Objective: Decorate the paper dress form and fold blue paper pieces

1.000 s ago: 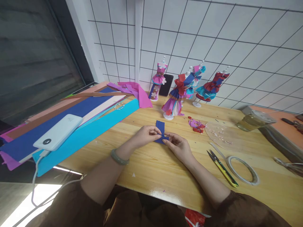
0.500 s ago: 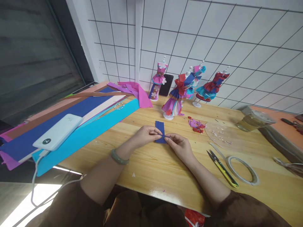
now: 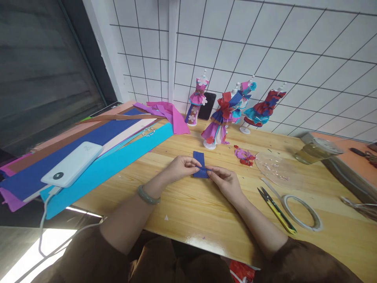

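My left hand (image 3: 185,167) and my right hand (image 3: 225,181) meet at the middle of the table, each in a pinch. Between their fingertips runs a small dark blue strip (image 3: 203,169), held at both ends; whether it is paper or cloth I cannot tell. Right behind and under it a dark blue rectangular piece (image 3: 198,156) of similar material lies flat on the wood. The fingers partly cover both pieces. A green bangle (image 3: 149,195) circles my left wrist.
Several small dress forms (image 3: 216,118) in coloured outfits stand at the back, near a phone (image 3: 207,106). Left lie coloured sheets (image 3: 132,151) and a white power bank (image 3: 72,164). Right are yellow thread snips (image 3: 277,210), a tape roll (image 3: 316,220), a beaded dish (image 3: 265,181) and a cup (image 3: 312,151).
My right hand has shifted slightly to the right, and a longer stretch of the blue strip shows between the fingertips. The flat blue piece stays in place.
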`<state>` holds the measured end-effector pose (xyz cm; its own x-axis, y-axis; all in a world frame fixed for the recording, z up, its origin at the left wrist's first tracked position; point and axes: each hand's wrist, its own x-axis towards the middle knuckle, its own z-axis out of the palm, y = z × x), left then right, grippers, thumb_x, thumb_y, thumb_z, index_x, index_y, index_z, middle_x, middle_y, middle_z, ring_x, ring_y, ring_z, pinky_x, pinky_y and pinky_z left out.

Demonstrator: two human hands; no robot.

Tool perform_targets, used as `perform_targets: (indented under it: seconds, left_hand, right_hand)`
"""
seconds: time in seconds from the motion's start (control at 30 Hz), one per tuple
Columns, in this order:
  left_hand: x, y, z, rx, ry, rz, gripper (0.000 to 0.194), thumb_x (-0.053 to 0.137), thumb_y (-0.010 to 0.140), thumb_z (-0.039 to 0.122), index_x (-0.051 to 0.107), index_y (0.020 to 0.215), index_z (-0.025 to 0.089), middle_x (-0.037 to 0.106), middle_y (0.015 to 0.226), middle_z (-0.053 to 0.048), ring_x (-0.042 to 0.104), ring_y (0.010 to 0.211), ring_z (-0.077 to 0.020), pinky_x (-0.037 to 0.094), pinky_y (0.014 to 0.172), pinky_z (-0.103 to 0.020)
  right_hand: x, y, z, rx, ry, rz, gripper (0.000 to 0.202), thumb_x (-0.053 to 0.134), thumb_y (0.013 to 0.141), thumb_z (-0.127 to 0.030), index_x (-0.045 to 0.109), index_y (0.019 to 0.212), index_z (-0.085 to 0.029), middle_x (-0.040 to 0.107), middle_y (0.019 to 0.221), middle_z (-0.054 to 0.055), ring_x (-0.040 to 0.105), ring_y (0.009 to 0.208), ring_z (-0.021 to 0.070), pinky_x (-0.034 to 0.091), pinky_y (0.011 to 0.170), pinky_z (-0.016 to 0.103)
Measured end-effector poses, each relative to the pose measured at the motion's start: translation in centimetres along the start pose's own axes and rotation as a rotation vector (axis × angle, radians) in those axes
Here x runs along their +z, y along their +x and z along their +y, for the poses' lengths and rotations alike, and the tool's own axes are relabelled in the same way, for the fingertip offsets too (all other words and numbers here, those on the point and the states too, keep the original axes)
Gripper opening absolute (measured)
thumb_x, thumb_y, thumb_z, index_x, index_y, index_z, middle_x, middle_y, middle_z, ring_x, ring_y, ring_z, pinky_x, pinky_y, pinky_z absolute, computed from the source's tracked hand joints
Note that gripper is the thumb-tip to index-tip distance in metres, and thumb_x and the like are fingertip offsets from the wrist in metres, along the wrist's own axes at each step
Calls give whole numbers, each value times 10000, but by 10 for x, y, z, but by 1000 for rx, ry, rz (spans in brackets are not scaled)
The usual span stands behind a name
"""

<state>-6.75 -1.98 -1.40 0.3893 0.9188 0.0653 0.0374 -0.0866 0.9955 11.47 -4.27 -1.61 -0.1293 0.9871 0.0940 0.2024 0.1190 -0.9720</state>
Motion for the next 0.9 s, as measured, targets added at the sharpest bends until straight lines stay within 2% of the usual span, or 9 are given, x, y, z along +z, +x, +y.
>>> perform_targets:
  seconds: [0.2, 0.4, 0.57, 0.77, 0.9]
  left_hand:
    - [0, 1, 0, 24, -4, -4, 195, 576, 677, 221, 637, 831, 117, 654, 764, -42, 582, 687, -108, 443, 623, -206]
    - [-1, 1, -1, 33, 10, -12, 211, 555, 684, 205, 649, 851, 119, 661, 799, -53, 582, 708, -118, 443, 643, -222]
    - [-1, 1, -1, 16, 22, -7, 213, 552, 679, 199, 651, 849, 116, 662, 802, -55, 584, 712, -126, 445, 653, -232]
    - [-2, -1, 3, 20, 5, -76, 221, 539, 689, 182, 646, 871, 116, 662, 822, -56, 581, 736, -121, 436, 678, -222]
    - [-1, -2, 5, 39, 42, -54, 215, 558, 698, 258, 650, 823, 110, 654, 781, -59, 571, 704, -118, 429, 653, -217]
  right_hand:
    - [-2, 0, 0, 32, 42, -19, 302, 617, 668, -353, 668, 892, -155, 630, 550, 10, 546, 508, 115, 431, 537, 246]
    - [-5, 2, 3, 75, 103, -43, 288, 611, 673, -331, 675, 895, -158, 640, 565, 18, 560, 534, 119, 441, 600, 259]
    - [-6, 3, 3, 41, 73, -72, 300, 607, 677, -353, 678, 889, -151, 647, 580, 30, 574, 567, 136, 447, 635, 279]
    - [-1, 4, 2, 48, 103, -24, 259, 652, 641, -362, 682, 796, -158, 649, 596, 24, 553, 516, 111, 451, 572, 253]
    - [1, 3, -1, 37, 83, -14, 252, 665, 628, -349, 665, 785, -151, 634, 579, 15, 544, 503, 102, 449, 546, 239]
